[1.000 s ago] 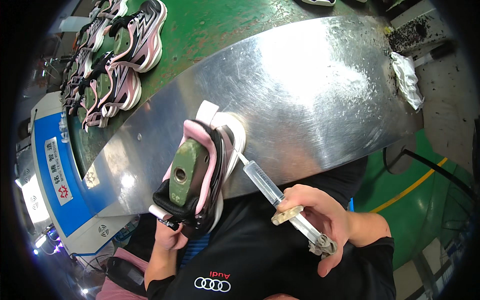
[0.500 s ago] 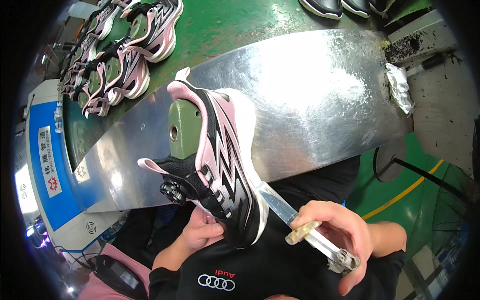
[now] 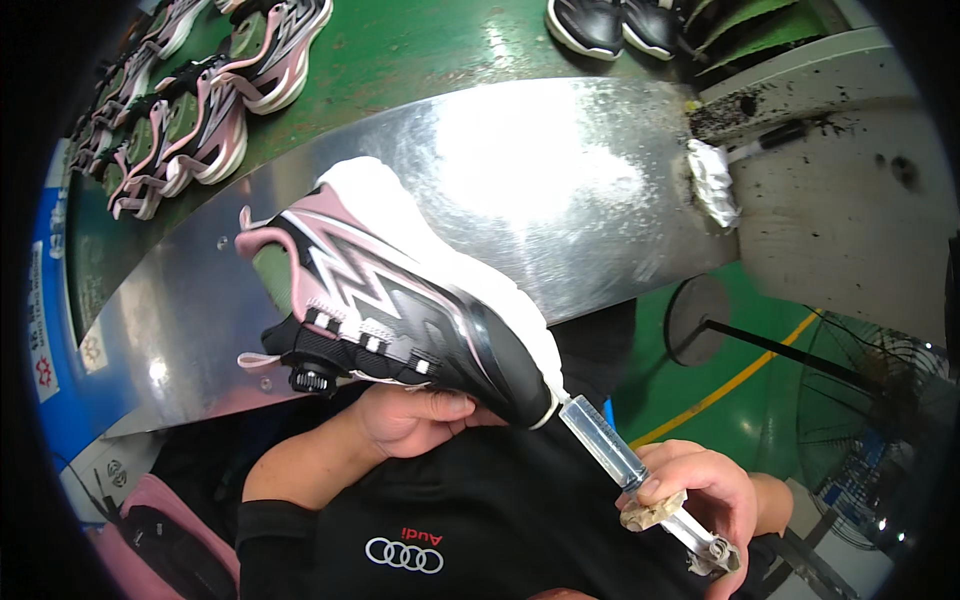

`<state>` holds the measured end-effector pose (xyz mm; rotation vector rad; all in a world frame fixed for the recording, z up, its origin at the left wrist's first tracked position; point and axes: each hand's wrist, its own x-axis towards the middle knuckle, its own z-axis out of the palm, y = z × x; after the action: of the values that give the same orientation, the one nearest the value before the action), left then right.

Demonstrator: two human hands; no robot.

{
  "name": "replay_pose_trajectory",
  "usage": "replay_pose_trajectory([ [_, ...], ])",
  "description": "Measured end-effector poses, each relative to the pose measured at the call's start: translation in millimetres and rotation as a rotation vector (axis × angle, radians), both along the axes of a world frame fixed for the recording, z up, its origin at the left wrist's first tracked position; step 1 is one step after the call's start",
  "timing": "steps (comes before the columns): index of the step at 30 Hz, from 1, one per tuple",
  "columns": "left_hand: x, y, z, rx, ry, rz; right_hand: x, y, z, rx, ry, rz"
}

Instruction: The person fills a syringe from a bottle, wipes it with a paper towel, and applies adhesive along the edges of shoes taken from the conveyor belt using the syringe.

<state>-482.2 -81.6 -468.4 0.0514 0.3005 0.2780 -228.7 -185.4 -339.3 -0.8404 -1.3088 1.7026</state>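
Observation:
A pink, black and white sneaker [image 3: 400, 300] with a dial on its tongue and a green last inside is held up over the edge of the metal sheet. My left hand [image 3: 415, 418] grips it from below near the toe, with part of the fingers hidden behind the shoe. My right hand [image 3: 695, 490] is closed round a clear syringe [image 3: 605, 445] whose flange and plunger end are wrapped in tape. The syringe's tip touches or nearly touches the white sole at the toe. Clear liquid shows in its barrel.
Bare metal sheeting [image 3: 480, 130] covers the bench's near part. Several similar sneakers [image 3: 200, 120] stand on the green surface at far left; black shoes [image 3: 585, 25] are at the back. Crumpled white paper [image 3: 712, 185] lies at right. A fan [image 3: 850, 400] stands on the right.
The sneaker has turned so its sole faces up and right, its toe swinging rightward. My right hand and the syringe have moved right and down, keeping close to the toe.

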Motion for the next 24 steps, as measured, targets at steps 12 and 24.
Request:
replay_pose_trajectory([
  [12, 41.8, 14.3, -8.7, 0.006, -0.111, 0.048, 2.3, -19.2, -13.4, 0.254, -0.132, -0.193],
  [24, 59.7, 23.2, -6.3, -0.017, -0.135, 0.148, -11.5, -13.7, -21.4, 0.452, -0.465, -0.223],
])
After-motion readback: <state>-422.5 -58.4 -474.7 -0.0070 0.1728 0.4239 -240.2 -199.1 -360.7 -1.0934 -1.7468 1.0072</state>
